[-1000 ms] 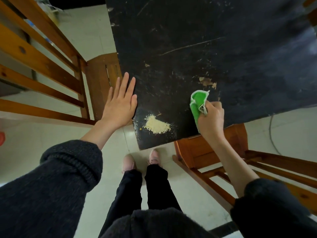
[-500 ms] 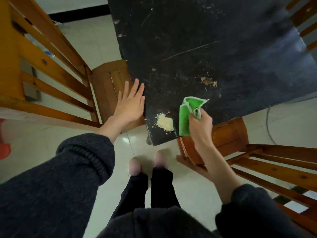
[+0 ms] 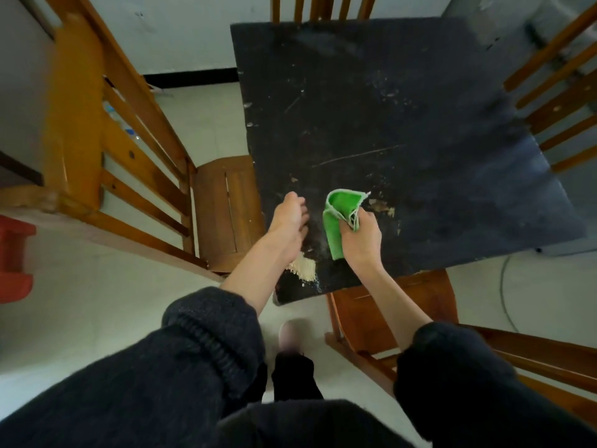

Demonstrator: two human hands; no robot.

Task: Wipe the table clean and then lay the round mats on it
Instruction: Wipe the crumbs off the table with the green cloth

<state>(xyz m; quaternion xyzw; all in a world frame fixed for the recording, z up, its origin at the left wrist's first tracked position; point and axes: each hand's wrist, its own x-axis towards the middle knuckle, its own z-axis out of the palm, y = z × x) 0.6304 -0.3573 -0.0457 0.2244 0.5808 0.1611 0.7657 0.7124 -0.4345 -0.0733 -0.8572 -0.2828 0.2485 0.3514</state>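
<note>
black table (image 3: 403,124) flecked with pale scratches; bright green cloth (image 3: 337,221) edged in white; pale yellow powder (image 3: 305,268); orange-brown wooden chairs (image 3: 226,208); red object (image 3: 13,257) at left edge.

floor (image 3: 200,124): pale, glossy tiles | wall (image 3: 181,30): light, black skirting along its foot | wooden chairs (image 3: 226,208): orange-brown, slatted backs, on all sides | red plastic item (image 3: 13,257): far left

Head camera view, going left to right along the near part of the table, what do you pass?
Wooden chair seat → left hand → green cloth → right hand → chipped patch on the table → bare dark table top.
</note>
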